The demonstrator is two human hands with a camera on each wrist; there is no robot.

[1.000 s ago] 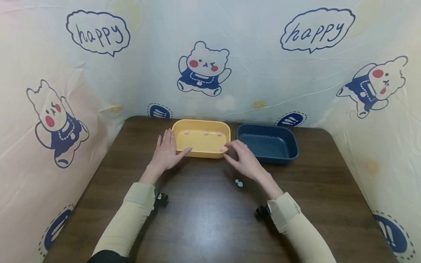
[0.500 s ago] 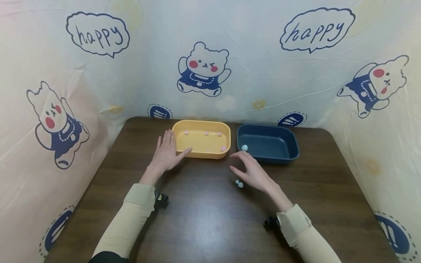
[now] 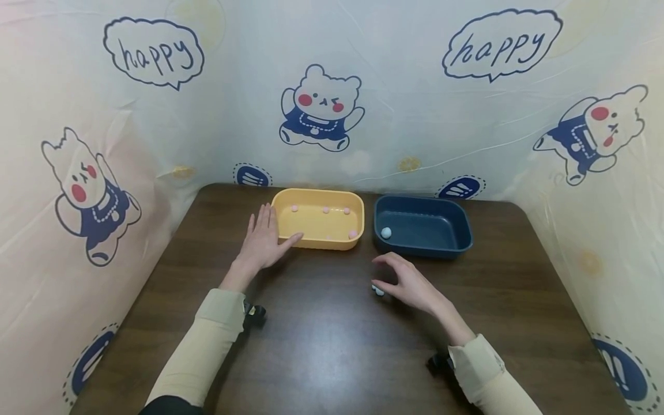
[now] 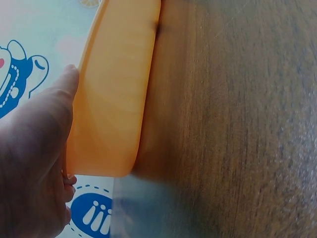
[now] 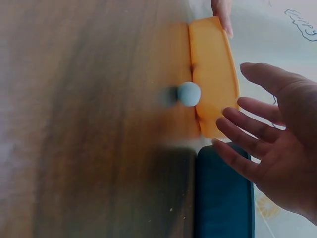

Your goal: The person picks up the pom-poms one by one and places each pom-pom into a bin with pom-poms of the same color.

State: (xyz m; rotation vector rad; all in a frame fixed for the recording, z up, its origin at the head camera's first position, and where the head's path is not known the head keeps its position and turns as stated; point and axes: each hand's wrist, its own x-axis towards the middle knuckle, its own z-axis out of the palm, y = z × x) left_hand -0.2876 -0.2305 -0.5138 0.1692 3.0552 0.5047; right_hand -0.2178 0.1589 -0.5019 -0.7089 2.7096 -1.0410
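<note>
My left hand (image 3: pixel 261 239) lies with straight fingers against the left end of a yellow plastic tray (image 3: pixel 319 245), its thumb over the front rim. Several small pink balls (image 3: pixel 353 234) sit inside that tray. To its right stands a dark blue tray (image 3: pixel 427 233), with one pale blue ball (image 3: pixel 386 233) near its left front corner. My right hand (image 3: pixel 410 283) hovers over the table in front of the blue tray, thumb and fingers apart, holding nothing. Just by its thumb, small pale blue balls (image 3: pixel 379 291) lie on the table, partly hidden; the right wrist view shows one ball (image 5: pixel 189 94).
Both trays stand side by side near the back of the brown wooden table (image 3: pixel 311 346), with a narrow gap between them. A printed cloth (image 3: pixel 404 115) with cartoon bears hangs behind the table and along both sides.
A pale blue ball has dropped from my right hand into the blue tray. That hand then moved back toward the balls on the table. My left hand has stayed put.
</note>
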